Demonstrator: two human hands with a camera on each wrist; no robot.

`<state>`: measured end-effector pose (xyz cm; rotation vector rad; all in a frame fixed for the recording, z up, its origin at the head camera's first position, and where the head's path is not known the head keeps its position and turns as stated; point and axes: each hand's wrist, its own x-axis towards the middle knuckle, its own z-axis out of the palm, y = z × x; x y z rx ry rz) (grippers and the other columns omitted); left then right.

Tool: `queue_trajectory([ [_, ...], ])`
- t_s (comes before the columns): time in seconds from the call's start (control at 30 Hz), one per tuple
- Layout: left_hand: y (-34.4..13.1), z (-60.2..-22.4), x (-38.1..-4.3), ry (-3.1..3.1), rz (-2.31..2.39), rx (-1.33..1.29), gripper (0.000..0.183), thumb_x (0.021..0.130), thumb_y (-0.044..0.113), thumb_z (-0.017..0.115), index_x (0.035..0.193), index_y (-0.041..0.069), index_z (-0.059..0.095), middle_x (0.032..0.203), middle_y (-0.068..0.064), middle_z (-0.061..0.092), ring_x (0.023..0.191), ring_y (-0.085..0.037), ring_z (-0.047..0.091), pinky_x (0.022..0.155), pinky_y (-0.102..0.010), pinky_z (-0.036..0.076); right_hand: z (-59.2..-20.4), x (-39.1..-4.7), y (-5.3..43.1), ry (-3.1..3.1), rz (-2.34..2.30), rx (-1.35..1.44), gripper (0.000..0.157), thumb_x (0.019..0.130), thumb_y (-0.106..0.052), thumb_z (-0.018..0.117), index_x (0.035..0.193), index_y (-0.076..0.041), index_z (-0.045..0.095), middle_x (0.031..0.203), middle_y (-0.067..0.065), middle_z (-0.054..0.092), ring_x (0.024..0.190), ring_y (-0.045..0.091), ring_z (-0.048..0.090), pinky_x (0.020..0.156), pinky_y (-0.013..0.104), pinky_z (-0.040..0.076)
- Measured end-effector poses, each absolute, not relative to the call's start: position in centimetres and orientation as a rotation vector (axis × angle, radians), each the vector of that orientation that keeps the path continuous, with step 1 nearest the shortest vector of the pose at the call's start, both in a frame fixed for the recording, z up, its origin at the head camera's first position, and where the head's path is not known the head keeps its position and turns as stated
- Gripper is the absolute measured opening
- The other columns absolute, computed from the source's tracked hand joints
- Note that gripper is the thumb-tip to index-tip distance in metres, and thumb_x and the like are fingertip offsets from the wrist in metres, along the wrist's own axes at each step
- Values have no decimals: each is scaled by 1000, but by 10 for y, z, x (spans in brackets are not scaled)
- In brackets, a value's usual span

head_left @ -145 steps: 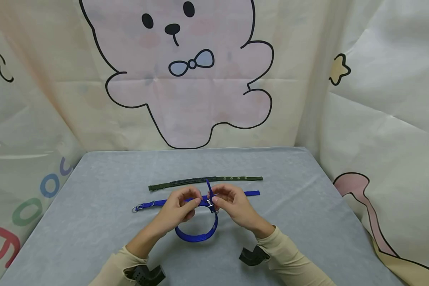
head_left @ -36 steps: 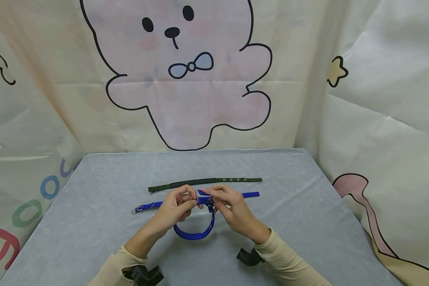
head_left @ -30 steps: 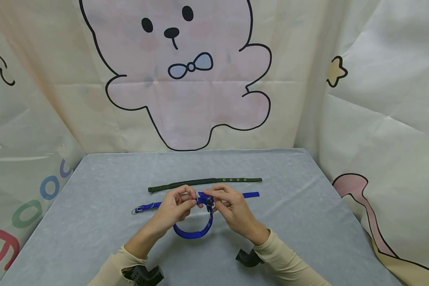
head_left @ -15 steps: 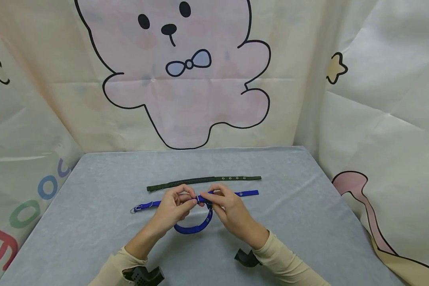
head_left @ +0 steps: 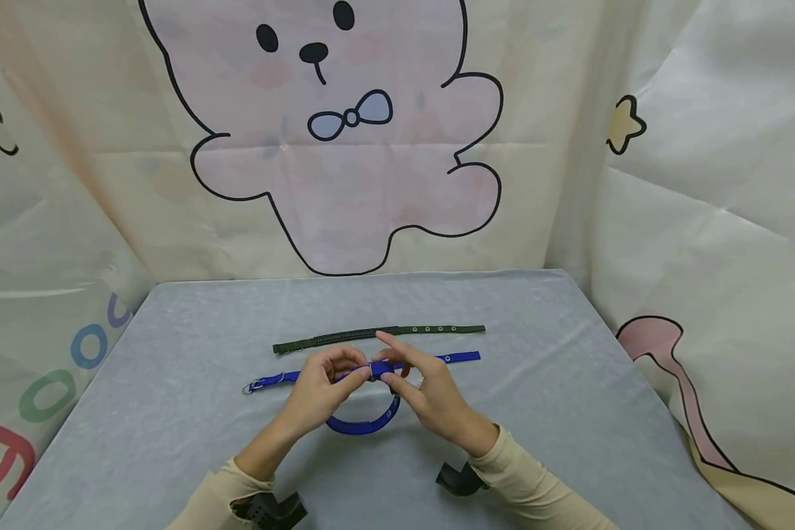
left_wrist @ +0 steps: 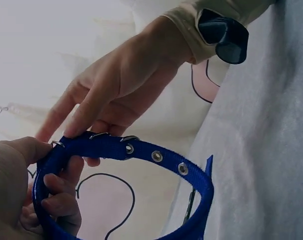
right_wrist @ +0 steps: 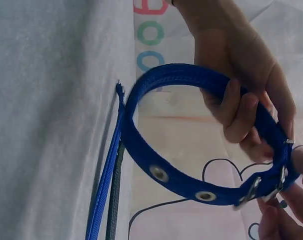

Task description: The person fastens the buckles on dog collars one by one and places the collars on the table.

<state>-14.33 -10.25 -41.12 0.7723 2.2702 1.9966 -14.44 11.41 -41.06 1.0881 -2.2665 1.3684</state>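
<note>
A blue pet collar (head_left: 363,427) is bent into a loop above the table, its strap run through the metal buckle (right_wrist: 252,191). Bare eyelets show along the strap in both wrist views. My left hand (head_left: 319,386) pinches the collar just left of the buckle, fingers curled inside the loop in the left wrist view. From the other side my right hand (head_left: 437,394) holds the collar by the buckle between thumb and fingers, with the index finger lifted away from it. The strap's tip is hidden among the fingers.
A second blue collar (head_left: 462,357) lies flat behind the hands, partly covered by them. Farther back lies a dark green collar (head_left: 364,335) with eyelets at its right end. Both rest on the grey cloth-covered table (head_left: 192,346); printed curtains (head_left: 536,147) stand around it.
The strap's free end, upright earlier, has been folded down and lies along the loop at the buckle. My right index finger has lifted off the collar; the left hand keeps its pinch.
</note>
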Motion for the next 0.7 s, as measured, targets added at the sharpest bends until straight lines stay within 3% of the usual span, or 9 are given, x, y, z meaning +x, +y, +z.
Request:
queue_trajectory([
  [0.07,-105,-410,-144,2264,2024,772,12,100,9,61,103,-3,63,70,6,59,52,-3,42,45,-24,37,-410,-145,116,-2301,1385,1086,60,93,-5,71,149,-9,49,122,11,72,99,20,67,78,30,54],
  [0.2,-112,-406,-146,2134,2146,770,15,103,6,56,107,-8,57,70,6,60,56,-5,49,48,-24,41,-410,-148,120,-2402,1431,1075,50,93,-10,72,141,-7,57,117,8,72,95,16,64,83,29,53],
  [0.4,-116,-402,-147,2097,2117,739,17,105,10,55,111,-6,54,90,10,75,81,-6,69,71,-21,53,-407,-151,124,-2336,1550,1012,30,94,-6,70,124,-4,68,102,11,74,81,5,60,72,25,54],
  [0.53,-117,-400,-147,2084,2076,733,17,105,11,53,111,-4,52,93,8,73,82,-7,64,75,-20,51,-403,-152,127,-2279,1555,985,24,92,-3,71,116,-3,71,95,11,74,78,5,61,72,25,57],
  [0.7,-121,-398,-148,2089,1977,662,18,107,19,51,107,1,49,102,1,66,90,-10,60,80,-23,50,-399,-152,132,-2302,1546,930,25,92,-5,72,116,-5,71,102,12,75,86,5,67,77,27,59],
])
